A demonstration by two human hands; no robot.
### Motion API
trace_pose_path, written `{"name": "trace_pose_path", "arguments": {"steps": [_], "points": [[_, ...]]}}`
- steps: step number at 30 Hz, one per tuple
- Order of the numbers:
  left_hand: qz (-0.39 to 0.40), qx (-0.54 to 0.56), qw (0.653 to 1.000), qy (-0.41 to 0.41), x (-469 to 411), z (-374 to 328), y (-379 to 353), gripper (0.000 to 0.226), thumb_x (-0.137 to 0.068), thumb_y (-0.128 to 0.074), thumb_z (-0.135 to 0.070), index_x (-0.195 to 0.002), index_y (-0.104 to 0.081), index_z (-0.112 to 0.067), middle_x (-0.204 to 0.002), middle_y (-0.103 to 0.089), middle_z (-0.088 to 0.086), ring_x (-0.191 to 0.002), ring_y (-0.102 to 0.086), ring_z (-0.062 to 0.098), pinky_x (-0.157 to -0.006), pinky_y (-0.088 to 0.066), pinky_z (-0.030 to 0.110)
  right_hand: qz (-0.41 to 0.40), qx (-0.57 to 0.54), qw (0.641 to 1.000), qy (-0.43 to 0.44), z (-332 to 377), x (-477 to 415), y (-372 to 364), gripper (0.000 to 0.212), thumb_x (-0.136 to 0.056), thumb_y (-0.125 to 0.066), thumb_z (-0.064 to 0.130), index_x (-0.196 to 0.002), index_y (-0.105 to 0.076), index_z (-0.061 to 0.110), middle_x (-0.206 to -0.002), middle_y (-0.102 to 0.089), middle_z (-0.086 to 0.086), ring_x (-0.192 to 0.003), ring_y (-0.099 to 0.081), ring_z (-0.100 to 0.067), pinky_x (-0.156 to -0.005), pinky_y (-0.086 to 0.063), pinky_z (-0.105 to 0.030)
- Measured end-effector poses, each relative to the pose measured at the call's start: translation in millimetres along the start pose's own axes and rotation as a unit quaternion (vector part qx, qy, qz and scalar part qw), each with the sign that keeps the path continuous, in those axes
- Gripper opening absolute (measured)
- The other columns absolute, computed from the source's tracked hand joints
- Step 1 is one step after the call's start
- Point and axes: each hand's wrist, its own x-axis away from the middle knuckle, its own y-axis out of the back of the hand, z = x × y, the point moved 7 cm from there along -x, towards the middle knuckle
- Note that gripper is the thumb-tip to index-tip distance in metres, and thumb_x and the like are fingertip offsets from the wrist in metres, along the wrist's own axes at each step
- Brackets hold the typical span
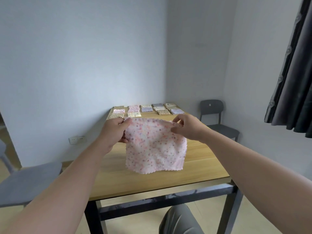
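A pink square cloth [155, 147] with small coloured dots and a scalloped edge hangs in the air above the wooden table [199, 168]. My left hand [114, 132] pinches its upper left corner. At the upper right corner my right hand [187, 127] pinches the cloth between thumb and fingers. The cloth hangs spread between the two hands, and its lower edge is close to the tabletop.
Several small folded cloths [146, 109] lie in rows along the table's far edge. A dark chair [217, 119] stands at the far right, a grey chair [28, 181] at the near left. A dark curtain [292, 73] hangs on the right. My knee [179, 220] is below the table.
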Motion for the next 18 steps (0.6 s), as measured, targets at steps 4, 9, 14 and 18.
{"name": "trace_pose_path", "arguments": {"steps": [4, 9, 14, 18], "points": [[0.030, 0.071, 0.997, 0.009, 8.4, -11.7, -2.2, 0.026, -0.100, -0.063, -0.029, -0.092, -0.070, -0.005, -0.072, -0.060, 0.009, -0.047, -0.051, 0.013, -0.041, -0.042, 0.021, 0.085, -0.123, 0.988, -0.030, -7.0, 6.2, 5.2, 0.006, -0.087, -0.074, 0.012, -0.092, -0.072, 0.013, -0.068, -0.058, 0.002, -0.056, -0.045, -0.015, -0.049, -0.032, -0.025], [0.085, 0.175, 0.976, 0.102, 7.8, 3.1, 0.6, 0.017, -0.095, -0.069, -0.030, -0.103, -0.073, -0.015, -0.087, -0.069, 0.001, -0.070, -0.060, 0.013, -0.057, -0.045, 0.023, 0.119, -0.288, 0.948, -0.061, -16.0, 3.3, 4.2, 0.027, -0.091, -0.071, 0.011, -0.066, -0.064, 0.018, -0.055, -0.044, -0.001, -0.049, -0.025, -0.014, -0.045, -0.018, -0.022], [0.079, 0.073, 0.977, 0.183, -16.2, 61.6, 4.5, 0.014, -0.093, -0.070, -0.035, -0.096, -0.068, -0.021, -0.075, -0.058, -0.005, -0.054, -0.043, 0.007, -0.039, -0.031, 0.017, 0.137, -0.267, 0.948, -0.109, -50.4, -23.6, -30.6, 0.026, -0.087, -0.079, 0.022, -0.066, -0.064, 0.020, -0.059, -0.040, 0.001, -0.048, -0.022, -0.013, -0.044, -0.017, -0.023], [0.041, 0.026, 0.976, 0.214, -47.0, 116.8, 8.8, 0.023, -0.087, -0.079, -0.028, -0.103, -0.074, -0.012, -0.071, -0.056, -0.005, -0.045, -0.029, 0.009, -0.035, -0.020, 0.017, 0.122, -0.162, 0.968, -0.148, -81.2, -56.6, -70.7, 0.018, -0.090, -0.077, 0.025, -0.084, -0.071, 0.009, -0.064, -0.052, -0.004, -0.040, -0.037, -0.012, -0.042, -0.030, -0.024]]}}
